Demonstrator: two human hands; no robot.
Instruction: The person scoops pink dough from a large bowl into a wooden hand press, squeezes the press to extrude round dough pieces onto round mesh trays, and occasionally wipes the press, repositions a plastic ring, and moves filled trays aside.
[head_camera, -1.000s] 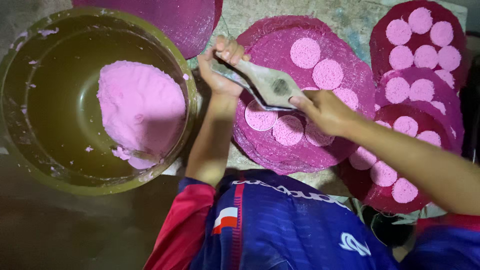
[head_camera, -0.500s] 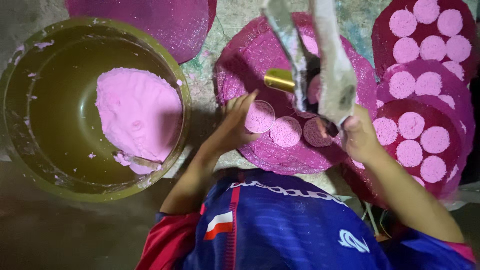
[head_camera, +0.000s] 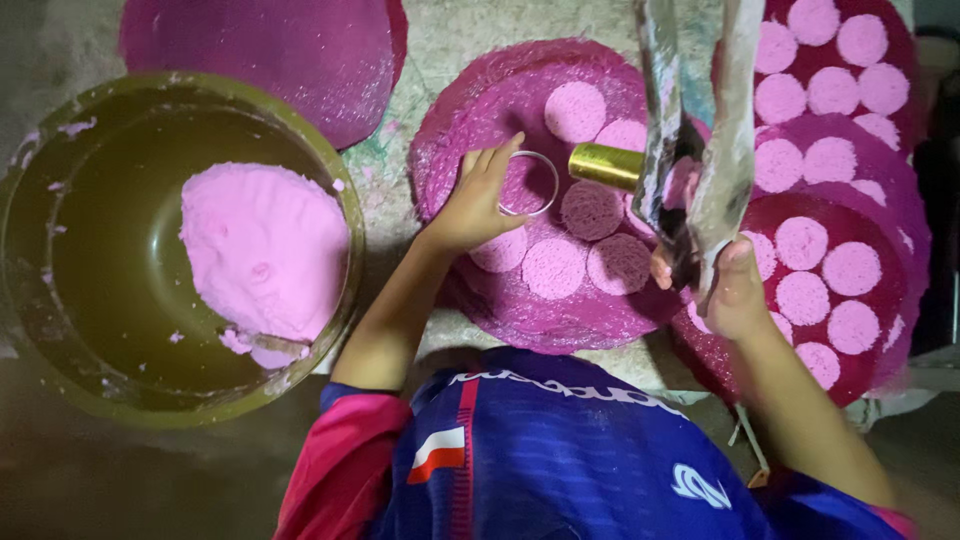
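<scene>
Ring mould (head_camera: 527, 184), thin metal hoop, sits on the middle pink woven tray (head_camera: 470, 110), w/ left hand (head_camera: 478, 195) curled over its left edge, fingertips touching the rim. Inside & around it: pink discs (head_camera: 555, 268) of pressed flour, laid close together on the tray. Right hand (head_camera: 735, 290) is closed around a crumpled clear plastic sheet (head_camera: 725, 150), held upright above the tray's right side; a gold cylinder (head_camera: 605, 165) pokes out just left of the plastic. Big olive bowl (head_camera: 60, 230) at far left holds a heap of pink flour (head_camera: 262, 250). More trays w/ discs (head_camera: 835, 270) stacked at right, overlapping. Another tray (head_camera: 260, 50) lies at top, no discs.
</scene>
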